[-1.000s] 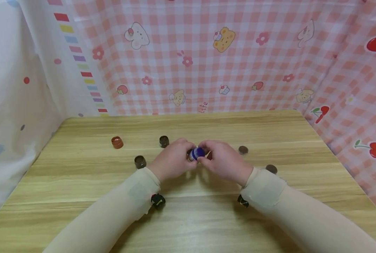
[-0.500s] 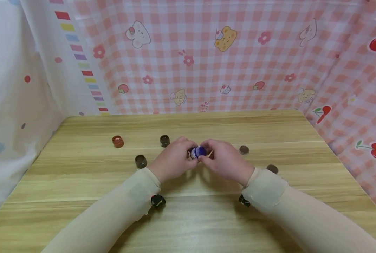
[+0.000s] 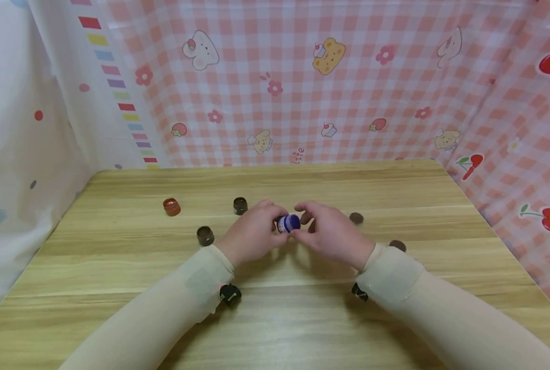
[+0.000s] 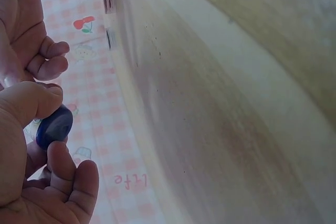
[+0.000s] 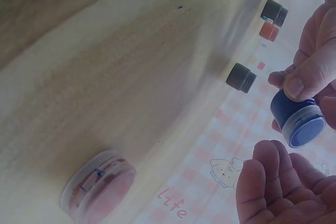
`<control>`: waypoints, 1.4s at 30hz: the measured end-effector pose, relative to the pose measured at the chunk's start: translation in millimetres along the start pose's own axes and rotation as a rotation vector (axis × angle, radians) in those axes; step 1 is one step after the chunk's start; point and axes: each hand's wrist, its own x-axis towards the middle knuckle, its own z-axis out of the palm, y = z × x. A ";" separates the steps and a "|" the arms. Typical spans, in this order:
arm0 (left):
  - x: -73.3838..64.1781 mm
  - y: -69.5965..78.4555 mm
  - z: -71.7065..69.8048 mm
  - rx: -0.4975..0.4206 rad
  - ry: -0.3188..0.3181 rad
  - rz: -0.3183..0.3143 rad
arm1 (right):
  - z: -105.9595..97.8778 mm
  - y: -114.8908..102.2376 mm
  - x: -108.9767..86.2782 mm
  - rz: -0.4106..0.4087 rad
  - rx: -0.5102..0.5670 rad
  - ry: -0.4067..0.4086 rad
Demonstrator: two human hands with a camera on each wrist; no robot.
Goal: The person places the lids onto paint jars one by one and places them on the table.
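A small blue paint jar [image 3: 288,224] is held above the table by my left hand [image 3: 254,231], thumb on one side and fingers on the other. Its ribbed clear lid [image 5: 303,125] with a blue face points toward my right hand [image 3: 328,234]. In the right wrist view the fingers of that hand [image 5: 278,187] are loosely bent just below the lid, with a gap between. From the head view, the right thumb lies close to the lid's near edge and the index finger is lifted off it. The left wrist view shows the jar's blue base [image 4: 55,127] between thumb and fingers.
Left of the hands stand an orange open jar [image 3: 171,207] and two dark open jars, one at the back [image 3: 240,206], one nearer [image 3: 205,236]. Brown round lids lie at right, one farther [image 3: 356,219], one nearer [image 3: 397,246]. A reddish lid [image 5: 100,187] lies below the right hand.
The right hand's index finger and thumb have spread apart and come off the lid, moving slightly right. The left hand keeps holding the blue paint jar in place.
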 end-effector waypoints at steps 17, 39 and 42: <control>0.6 -0.7 2.2 0.001 -0.010 -0.006 | 0.8 2.9 0.1 -0.015 -0.012 0.004; 0.8 -1.5 2.7 -0.001 -0.001 0.006 | 3.3 3.7 0.8 -0.001 -0.011 0.007; 0.5 -1.6 2.6 0.001 -0.003 0.002 | 4.0 3.9 1.3 -0.004 -0.020 0.013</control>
